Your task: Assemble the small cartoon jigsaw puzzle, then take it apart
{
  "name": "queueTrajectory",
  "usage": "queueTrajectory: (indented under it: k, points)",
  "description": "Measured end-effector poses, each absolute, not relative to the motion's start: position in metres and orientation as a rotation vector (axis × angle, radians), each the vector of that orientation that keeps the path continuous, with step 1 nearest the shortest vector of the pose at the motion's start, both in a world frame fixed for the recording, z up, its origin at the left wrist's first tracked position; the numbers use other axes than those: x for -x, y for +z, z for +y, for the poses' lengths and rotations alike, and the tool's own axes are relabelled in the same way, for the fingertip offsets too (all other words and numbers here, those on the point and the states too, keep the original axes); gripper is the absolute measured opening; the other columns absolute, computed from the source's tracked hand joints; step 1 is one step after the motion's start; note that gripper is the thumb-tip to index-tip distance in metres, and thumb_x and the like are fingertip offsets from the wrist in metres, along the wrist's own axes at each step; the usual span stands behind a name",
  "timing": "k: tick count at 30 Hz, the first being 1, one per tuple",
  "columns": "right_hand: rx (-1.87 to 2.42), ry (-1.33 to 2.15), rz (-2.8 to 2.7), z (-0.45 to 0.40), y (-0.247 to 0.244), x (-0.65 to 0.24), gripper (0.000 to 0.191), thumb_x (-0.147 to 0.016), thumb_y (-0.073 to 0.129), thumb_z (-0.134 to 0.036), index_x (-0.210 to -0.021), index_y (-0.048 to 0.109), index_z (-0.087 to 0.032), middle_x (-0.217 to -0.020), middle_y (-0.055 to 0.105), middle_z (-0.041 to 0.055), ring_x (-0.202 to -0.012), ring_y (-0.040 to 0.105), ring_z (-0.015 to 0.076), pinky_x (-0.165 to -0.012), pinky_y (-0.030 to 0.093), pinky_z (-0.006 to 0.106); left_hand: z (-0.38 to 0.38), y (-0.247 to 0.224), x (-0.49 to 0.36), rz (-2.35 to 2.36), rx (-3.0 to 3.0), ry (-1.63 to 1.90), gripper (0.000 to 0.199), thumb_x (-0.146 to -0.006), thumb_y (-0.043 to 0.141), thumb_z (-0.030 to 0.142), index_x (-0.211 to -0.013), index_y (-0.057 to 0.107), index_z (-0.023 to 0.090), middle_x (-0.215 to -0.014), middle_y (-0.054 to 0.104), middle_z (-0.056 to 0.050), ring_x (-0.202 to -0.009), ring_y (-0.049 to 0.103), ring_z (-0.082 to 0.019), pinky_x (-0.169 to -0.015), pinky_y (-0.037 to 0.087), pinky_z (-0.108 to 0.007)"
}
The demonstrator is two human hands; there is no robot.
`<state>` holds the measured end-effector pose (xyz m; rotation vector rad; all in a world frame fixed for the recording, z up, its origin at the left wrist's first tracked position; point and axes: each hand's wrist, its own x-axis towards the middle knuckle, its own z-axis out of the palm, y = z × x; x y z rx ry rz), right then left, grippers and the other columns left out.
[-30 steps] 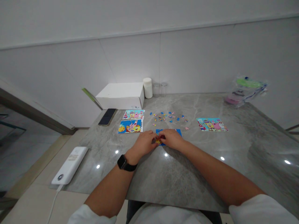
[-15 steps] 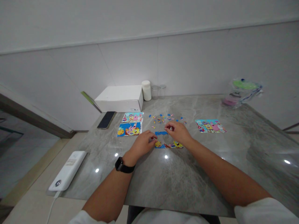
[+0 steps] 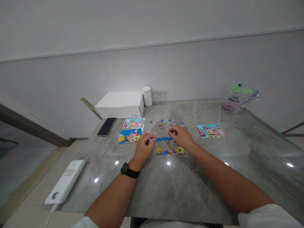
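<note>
A partly assembled jigsaw puzzle (image 3: 179,150), with a gap in its middle, lies on the grey marbled table. Beside its upper left corner is my left hand (image 3: 144,146), thumb and fingers curled near each other; whatever it may grip is too small to make out. Over the puzzle's upper right edge, my right hand (image 3: 180,136) is closed in a pinch, its fingertips hiding anything between them. Several loose puzzle pieces (image 3: 162,125) are scattered just beyond the hands. Left of the puzzle lie two picture cards, a blue one (image 3: 129,136) below a lighter one (image 3: 133,123).
A finished-looking picture (image 3: 211,130) lies to the right. Along the back stand a white box (image 3: 120,103), a white bottle (image 3: 147,96), two clear glasses (image 3: 162,97) and a plastic bag (image 3: 239,97). A phone (image 3: 106,127) and a white power bank (image 3: 66,182) are at the left.
My left hand has drawn back from the puzzle's left side to its upper left corner, fingers more curled. My right hand stays over the upper right edge. The view has shifted slightly.
</note>
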<state>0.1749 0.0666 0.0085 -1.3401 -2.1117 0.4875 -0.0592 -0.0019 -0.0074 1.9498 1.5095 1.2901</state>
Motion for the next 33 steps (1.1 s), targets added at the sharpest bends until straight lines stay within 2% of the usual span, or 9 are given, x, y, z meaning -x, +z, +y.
queueTrajectory:
  k: [16,24,33]
  points:
    - [1.457,0.340,-1.977,0.085,0.053,-0.207,0.014,-0.087,0.067,-0.030,-0.090,0.078,-0.021,-0.082,0.075,0.0029,-0.071,0.062,0.0167,-0.067,0.044,0.028,0.000,-0.007,0.056,1.381,-1.908,1.413,0.024,-0.098,0.056,0.029,-0.087,0.075,0.020,-0.087,0.067,-0.004,-0.080,0.062,-0.016,-0.073,0.047,-0.029]
    - [1.496,0.268,-1.986,0.112,0.080,-0.220,0.017,-0.087,0.066,-0.032,-0.092,0.078,-0.021,-0.083,0.076,0.0033,-0.072,0.063,0.0168,-0.069,0.045,0.029,0.003,-0.009,0.058,1.486,-1.865,1.368,0.027,-0.098,0.055,0.034,-0.086,0.074,0.020,-0.087,0.068,-0.004,-0.080,0.062,-0.017,-0.073,0.047,-0.029]
    - [1.625,0.225,-2.107,0.150,0.065,-0.225,0.020,-0.091,0.065,-0.031,-0.097,0.080,-0.020,-0.094,0.080,0.0046,-0.083,0.070,0.0179,-0.078,0.048,0.028,0.010,-0.013,0.060,1.495,-1.792,1.469,0.027,-0.098,0.056,0.034,-0.083,0.074,0.021,-0.085,0.069,-0.003,-0.080,0.062,-0.017,-0.072,0.046,-0.029]
